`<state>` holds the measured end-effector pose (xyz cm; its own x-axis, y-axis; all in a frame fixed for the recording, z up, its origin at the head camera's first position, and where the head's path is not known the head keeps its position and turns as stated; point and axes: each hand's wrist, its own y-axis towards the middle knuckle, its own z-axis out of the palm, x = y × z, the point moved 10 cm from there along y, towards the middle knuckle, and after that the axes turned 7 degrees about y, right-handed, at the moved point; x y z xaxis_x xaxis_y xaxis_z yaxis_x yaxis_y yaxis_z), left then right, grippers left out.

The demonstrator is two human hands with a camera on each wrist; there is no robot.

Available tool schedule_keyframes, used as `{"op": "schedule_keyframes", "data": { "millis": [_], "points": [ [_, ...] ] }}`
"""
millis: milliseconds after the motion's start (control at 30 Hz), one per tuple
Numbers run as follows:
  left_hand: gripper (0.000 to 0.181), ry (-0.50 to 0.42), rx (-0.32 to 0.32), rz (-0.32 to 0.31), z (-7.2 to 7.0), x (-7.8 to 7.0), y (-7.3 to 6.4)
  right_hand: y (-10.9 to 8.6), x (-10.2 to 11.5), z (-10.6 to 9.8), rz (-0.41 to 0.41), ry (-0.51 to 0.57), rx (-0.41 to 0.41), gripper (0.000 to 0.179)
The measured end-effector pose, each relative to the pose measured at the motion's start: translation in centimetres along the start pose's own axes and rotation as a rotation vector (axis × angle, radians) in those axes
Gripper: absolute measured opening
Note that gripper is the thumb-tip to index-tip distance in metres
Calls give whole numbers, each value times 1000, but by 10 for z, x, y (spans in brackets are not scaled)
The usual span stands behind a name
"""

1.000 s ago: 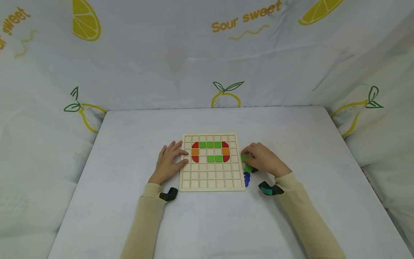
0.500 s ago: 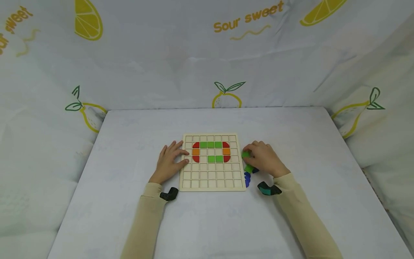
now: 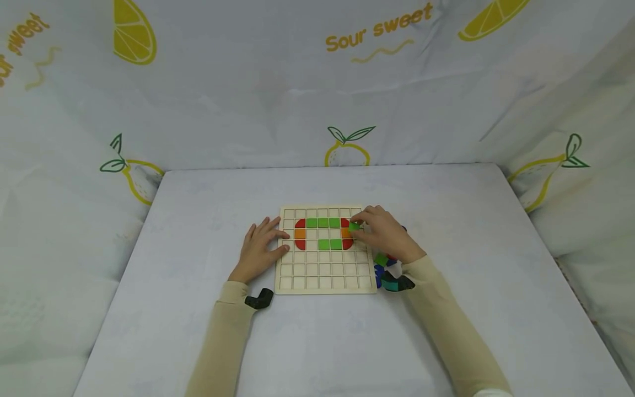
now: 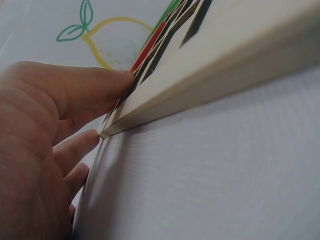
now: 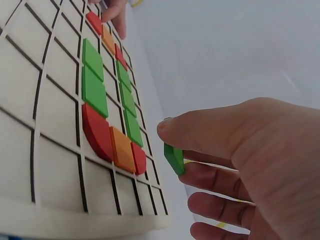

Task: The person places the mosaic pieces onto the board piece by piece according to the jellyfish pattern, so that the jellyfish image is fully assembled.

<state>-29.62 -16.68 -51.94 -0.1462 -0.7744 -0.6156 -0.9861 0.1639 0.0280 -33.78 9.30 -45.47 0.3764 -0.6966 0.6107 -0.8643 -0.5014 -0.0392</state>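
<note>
A pale wooden grid board (image 3: 324, 269) lies flat on the table. Set in its cells are rounded red tiles (image 3: 300, 245) at the corners of a rectangle, orange tiles (image 3: 300, 234) on its sides, and green square tiles (image 3: 323, 223) along its upper and lower rows. My left hand (image 3: 258, 248) rests at the board's left edge, thumb and fingers extended, fingertips touching the rim. Over the board's right side, my right hand (image 3: 389, 234) pinches a loose green square tile (image 5: 173, 159) between thumb and fingers, held above the grid.
Beside the board's right edge lies a small pile of loose pieces, among them a green tile (image 3: 381, 259) and blue pieces (image 3: 379, 275), partly hidden by the right wrist's camera (image 3: 397, 283). A white lemon-print cloth wall (image 3: 258, 127) stands behind the table.
My right hand has lifted a green tile from the pile and carried it left over the board's right edge. The left hand has stayed in place.
</note>
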Motion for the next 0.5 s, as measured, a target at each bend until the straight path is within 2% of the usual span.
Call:
{"op": "schedule_keyframes", "data": {
  "millis": [267, 500],
  "points": [
    [23, -8, -3, -2, 1, 0, 0, 18, 30, 19, -76, -23, 33, 33],
    [24, 1, -2, 6, 0, 0, 0, 28, 47, 37, -125, -23, 50, 32]
  ]
}}
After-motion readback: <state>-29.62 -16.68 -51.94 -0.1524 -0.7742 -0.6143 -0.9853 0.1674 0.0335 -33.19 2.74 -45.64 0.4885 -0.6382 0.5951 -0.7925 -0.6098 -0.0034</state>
